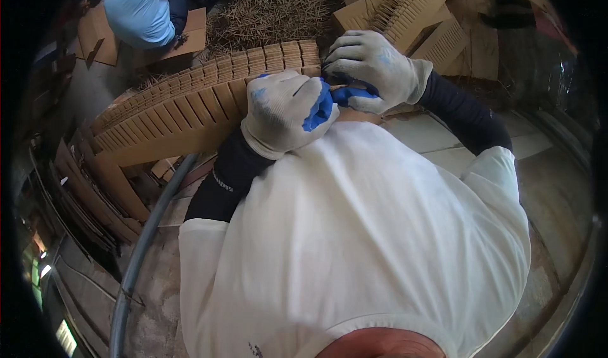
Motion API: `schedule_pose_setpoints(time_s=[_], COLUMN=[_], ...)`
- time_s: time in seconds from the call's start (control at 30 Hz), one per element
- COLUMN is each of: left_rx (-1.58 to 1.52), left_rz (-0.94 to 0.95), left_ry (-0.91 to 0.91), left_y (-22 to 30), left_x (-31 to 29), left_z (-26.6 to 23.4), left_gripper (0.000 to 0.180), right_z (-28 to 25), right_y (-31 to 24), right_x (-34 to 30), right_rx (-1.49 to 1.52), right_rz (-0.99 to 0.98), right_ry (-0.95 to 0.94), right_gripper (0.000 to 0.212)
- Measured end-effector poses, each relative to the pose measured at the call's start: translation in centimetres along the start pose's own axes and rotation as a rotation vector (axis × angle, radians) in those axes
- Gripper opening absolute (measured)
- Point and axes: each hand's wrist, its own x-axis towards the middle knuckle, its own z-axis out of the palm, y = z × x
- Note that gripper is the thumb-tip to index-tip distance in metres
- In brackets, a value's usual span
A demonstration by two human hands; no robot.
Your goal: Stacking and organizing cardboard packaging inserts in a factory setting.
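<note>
My left hand (285, 111), in a white glove with blue palm, is closed on the near end of a long slotted cardboard strip (190, 104) that runs off to the left. My right hand (370, 66), in the same kind of glove, grips the strip's right end, where the two hands meet close to my chest. What lies between the fingers is hidden. More slotted cardboard strips (418, 9) lie beyond my right hand.
A heap of thin straw-like sticks (272, 9) lies ahead. Another person in a light blue top (139, 9) works at the far left on cardboard sheets. Stacked flat cardboard (95, 193) and a grey metal pipe (145, 237) are at my left.
</note>
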Motion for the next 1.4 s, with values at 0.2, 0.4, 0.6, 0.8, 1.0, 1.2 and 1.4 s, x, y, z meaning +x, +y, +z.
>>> schedule_pose_setpoints(time_s=[0.2, 0.4, 0.6, 0.8, 1.0, 1.2, 1.4], left_rx=[-0.069, -0.2, -0.162, -0.013, -0.025, -0.079, -0.038], left_rz=[-0.156, -0.22, -0.327, -0.192, -0.173, -0.248, -0.232], left_ry=[0.021, 0.038, -0.221, -0.17, -0.09, -0.029, -0.122], left_y=[0.0, -0.1, 1.2, 0.4, -0.1, -0.1, -0.6], left_x=[-1.8, -2.0, -0.5, -0.5, -0.8, -1.2, -0.7], left_z=[0.3, -0.5, -2.3, -1.3, -0.7, 0.2, -0.2], left_gripper=[0.024, 0.034, 0.063, 0.032, 0.018, 0.016, 0.013], right_z=[0.0, -0.1, -0.6, -0.2, -0.3, -0.1, -0.2], right_y=[0.5, 0.0, 0.0, 0.4, 0.9, 1.4, 1.4], right_x=[-0.2, -0.2, 0.3, 0.4, 0.2, 0.2, 0.1], right_rx=[0.044, 0.051, 0.04, 0.015, 0.036, 0.058, 0.065], right_rz=[0.092, 0.106, 0.073, 0.075, 0.099, 0.168, 0.199], right_ry=[-0.008, -0.014, -0.025, 0.003, -0.059, -0.086, -0.096], right_gripper=[0.034, 0.034, 0.04, 0.041, 0.041, 0.042, 0.045])
